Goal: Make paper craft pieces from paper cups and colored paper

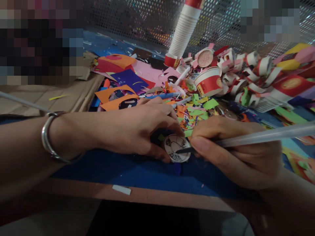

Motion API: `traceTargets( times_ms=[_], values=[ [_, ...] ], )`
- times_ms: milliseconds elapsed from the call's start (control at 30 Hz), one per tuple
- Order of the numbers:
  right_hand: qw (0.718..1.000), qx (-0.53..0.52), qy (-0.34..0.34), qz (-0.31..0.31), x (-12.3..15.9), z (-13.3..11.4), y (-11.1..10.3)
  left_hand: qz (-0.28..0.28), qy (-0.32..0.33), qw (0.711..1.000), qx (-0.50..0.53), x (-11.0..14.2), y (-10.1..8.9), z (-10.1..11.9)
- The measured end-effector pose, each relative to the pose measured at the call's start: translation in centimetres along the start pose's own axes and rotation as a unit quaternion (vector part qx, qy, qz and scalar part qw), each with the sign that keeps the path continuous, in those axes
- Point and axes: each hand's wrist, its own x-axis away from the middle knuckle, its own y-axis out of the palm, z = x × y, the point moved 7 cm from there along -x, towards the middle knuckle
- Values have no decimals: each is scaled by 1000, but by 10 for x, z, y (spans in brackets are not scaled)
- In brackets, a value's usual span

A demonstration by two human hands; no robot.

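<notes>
Low over the blue table, my left hand (147, 127) has its thumb and fingers closed around the edge of a small white paper disc (177, 144). The disc has a raised rim like a cup's base and carries black drawn lines, with a circle in its middle. In my right hand (236, 150) is a pen (261, 135) with a pale, translucent barrel. Its dark tip touches the face of the disc. A silver bangle (46, 131) circles my left wrist. What lies under the disc is hidden.
Colourful paper scraps (197, 109) cover the table beyond my hands. A red-and-white paper cup (209, 82), a tall cup stack (183, 32) and several cut cups stand behind. Cardboard (71, 98) lies left; a white scrap (121, 189) rests on the front edge. Perforated metal mesh (137, 29) rises behind.
</notes>
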Motion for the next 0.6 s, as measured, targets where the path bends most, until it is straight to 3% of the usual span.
traceTargets(
  times_ms=[300, 600],
  values=[
    [1000, -1, -1, 0, 2, 0, -1, 12, -3, 1000, -4, 2, 1, 0],
    [994, 20, 5, 104, 9, 9, -19, 39, -2, 999, -25, 2, 2, -2]
  ],
)
